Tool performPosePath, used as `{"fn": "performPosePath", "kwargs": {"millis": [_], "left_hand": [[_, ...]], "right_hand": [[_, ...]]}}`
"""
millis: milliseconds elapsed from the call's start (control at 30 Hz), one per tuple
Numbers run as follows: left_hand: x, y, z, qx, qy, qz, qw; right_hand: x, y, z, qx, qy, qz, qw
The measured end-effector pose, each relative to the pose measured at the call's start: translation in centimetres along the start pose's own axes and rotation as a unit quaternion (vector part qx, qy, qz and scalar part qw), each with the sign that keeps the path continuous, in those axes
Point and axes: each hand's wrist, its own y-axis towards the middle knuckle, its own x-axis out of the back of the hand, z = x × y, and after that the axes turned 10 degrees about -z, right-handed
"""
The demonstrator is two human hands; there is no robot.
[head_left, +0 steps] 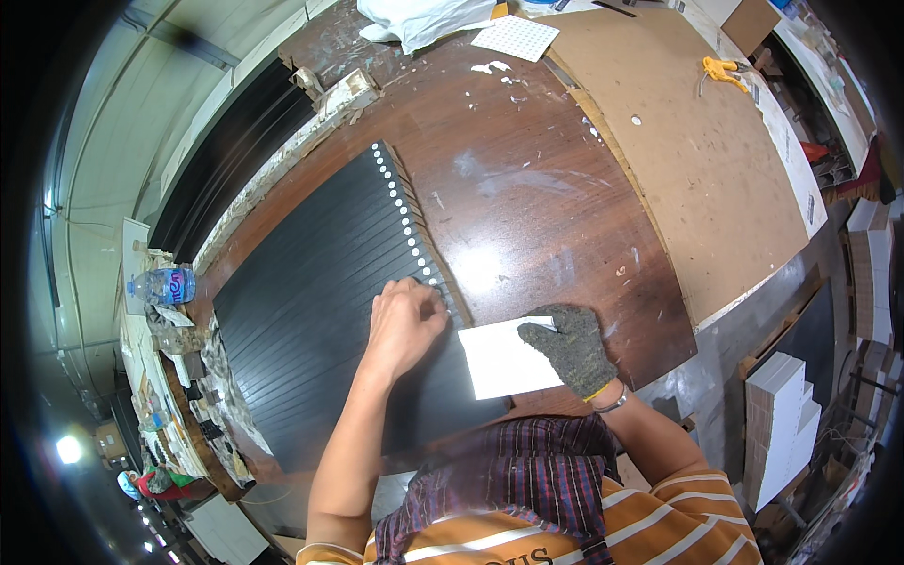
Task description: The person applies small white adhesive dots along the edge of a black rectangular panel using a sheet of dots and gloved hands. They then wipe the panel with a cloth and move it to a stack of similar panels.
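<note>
From 7 o'clock a bare forearm reaches up to the left hand point(407, 315), bent at the wrist just off centre, its fingers curled down at black strips point(311, 273) laid side by side; whether its grip pinches anything, I cannot tell. White dots point(415, 252) line the strips' ends toward 11 o'clock. At 4 o'clock the gloved right hand point(570, 350) holds a white sheet point(504, 363), thumb on top, above the brown counter point(527, 226).
</note>
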Motion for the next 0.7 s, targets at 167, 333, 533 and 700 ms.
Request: {"fn": "performPosePath", "kwargs": {"millis": [167, 333, 533, 700], "left_hand": [[0.7, 0.0, -0.6, 0.026, 0.013, -0.023, 0.999], [1.5, -1.2, -1.2, -0.04, -0.092, 0.034, 0.994], [1.5, -1.8, -2.0, -0.056, -0.028, 0.036, 0.997], [1.6, -2.0, -2.0, -0.063, -0.031, 0.05, 0.996]], "right_hand": [[0.1, 0.4, 0.2, 0.058, -0.037, 0.012, 0.998], [0.3, 0.6, 1.0, 0.071, -0.033, 0.019, 0.997], [0.8, 0.7, 1.0, 0.236, -0.075, 0.03, 0.968], [0.8, 0.5, 0.9, 0.262, -0.102, 0.02, 0.959]]}}
